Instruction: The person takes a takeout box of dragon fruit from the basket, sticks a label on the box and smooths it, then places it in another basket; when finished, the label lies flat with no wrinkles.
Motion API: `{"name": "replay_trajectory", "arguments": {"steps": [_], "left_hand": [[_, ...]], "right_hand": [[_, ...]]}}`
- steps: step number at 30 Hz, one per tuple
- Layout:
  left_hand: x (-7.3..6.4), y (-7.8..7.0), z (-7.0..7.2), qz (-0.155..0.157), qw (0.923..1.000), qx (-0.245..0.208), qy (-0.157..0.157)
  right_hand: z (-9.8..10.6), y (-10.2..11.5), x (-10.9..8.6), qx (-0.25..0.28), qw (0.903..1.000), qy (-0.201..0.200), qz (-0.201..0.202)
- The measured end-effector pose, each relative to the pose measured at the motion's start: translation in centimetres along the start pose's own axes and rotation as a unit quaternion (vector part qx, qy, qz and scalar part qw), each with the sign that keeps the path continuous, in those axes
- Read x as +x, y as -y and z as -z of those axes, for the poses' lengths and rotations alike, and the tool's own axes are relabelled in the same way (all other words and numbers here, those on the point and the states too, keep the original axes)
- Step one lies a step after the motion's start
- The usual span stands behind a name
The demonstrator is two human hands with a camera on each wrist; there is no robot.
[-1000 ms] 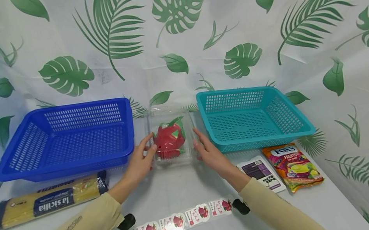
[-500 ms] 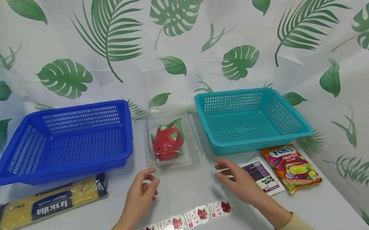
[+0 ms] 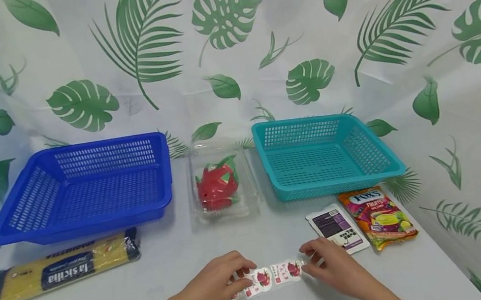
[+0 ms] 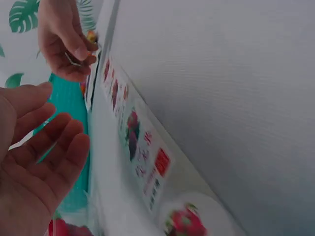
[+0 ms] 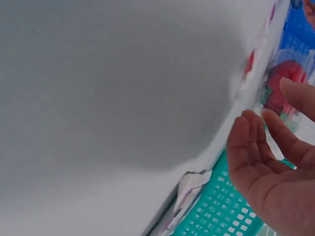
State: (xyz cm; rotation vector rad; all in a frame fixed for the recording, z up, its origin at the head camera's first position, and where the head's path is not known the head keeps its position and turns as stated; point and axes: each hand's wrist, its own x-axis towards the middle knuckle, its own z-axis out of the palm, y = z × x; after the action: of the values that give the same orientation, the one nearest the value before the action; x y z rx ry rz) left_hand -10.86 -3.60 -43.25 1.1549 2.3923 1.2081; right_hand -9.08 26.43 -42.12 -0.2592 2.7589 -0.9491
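A strip of dragon fruit stickers (image 3: 263, 279) lies across the near part of the table. My left hand (image 3: 215, 284) hovers over the middle of the strip, hiding part of it in the head view. Its fingers are loosely bent around nothing, as the left wrist view also shows. At the strip's right end is my right hand (image 3: 333, 266), thumb and fingertips close to the last sticker but apart from each other. Farther back stands a clear plastic box (image 3: 250, 207) holding a red dragon fruit (image 3: 216, 188) with green tips.
A blue basket (image 3: 163, 209) stands at the back left, a teal basket (image 3: 280, 190) at the back right. A spaghetti pack (image 3: 65, 267) lies before the blue one. A white-and-purple packet (image 3: 339, 228) and a FOX'S candy bag (image 3: 379, 217) lie on the right.
Both hands have left the sides of the clear box and come back toward the near side of the table, down to the sticker strip. The box and its fruit stay in place.
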Motion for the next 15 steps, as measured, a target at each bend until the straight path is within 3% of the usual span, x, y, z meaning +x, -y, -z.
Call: {"name": "replay_trajectory", "arguments": {"steps": [7,15], "left_hand": [[3.1,-0.2,-1.0,0.009,0.9967,0.043,0.069],[4.9,0.7,-2.2,0.022,0.9952,0.024,0.092]], "right_hand": [[-0.9,-0.8,0.0,-0.034,0.9993,0.008,0.010],[-1.4,-1.2,0.0,-0.052,0.9976,-0.017,0.043]]}}
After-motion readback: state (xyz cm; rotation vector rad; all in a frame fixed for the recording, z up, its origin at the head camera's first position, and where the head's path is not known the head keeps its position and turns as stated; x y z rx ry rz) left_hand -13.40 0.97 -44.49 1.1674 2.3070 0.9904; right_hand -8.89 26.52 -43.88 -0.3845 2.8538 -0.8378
